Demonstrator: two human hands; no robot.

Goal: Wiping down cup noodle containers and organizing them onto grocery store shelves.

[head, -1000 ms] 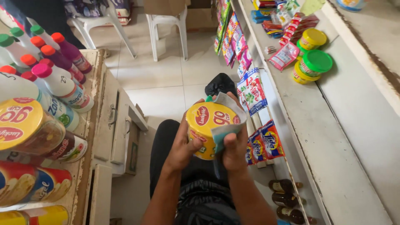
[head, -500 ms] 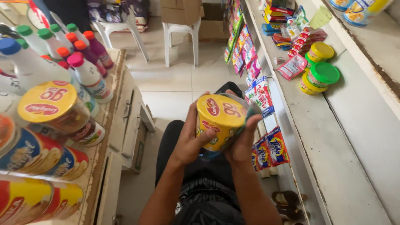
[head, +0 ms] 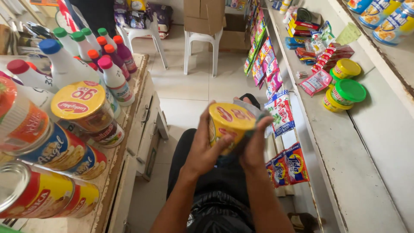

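Note:
A round tub with a yellow lid and red markings [head: 230, 123] is held in front of my lap, tilted so the lid faces me. My left hand [head: 206, 144] grips its left side and underside. My right hand [head: 255, 146] clasps its right side, with a crumpled cloth or wrapper [head: 252, 112] pressed against the tub under the fingers. Both hands hover over my dark-clad knees, between the counter on the left and the shelf on the right.
A wooden counter [head: 129, 129] on the left carries stacked tins, a matching yellow-lidded jar [head: 84, 110] and several capped bottles [head: 114, 80]. The white shelf [head: 366, 142] on the right holds green-lidded and yellow-lidded tubs [head: 345, 90], packets and hanging sachets [head: 284, 166]. White plastic stools [head: 200, 49] stand beyond on the tiled floor.
The tub has tilted further over in my hands, its lid turning toward me and leftward. My view has shifted up, showing more of the counter's tins.

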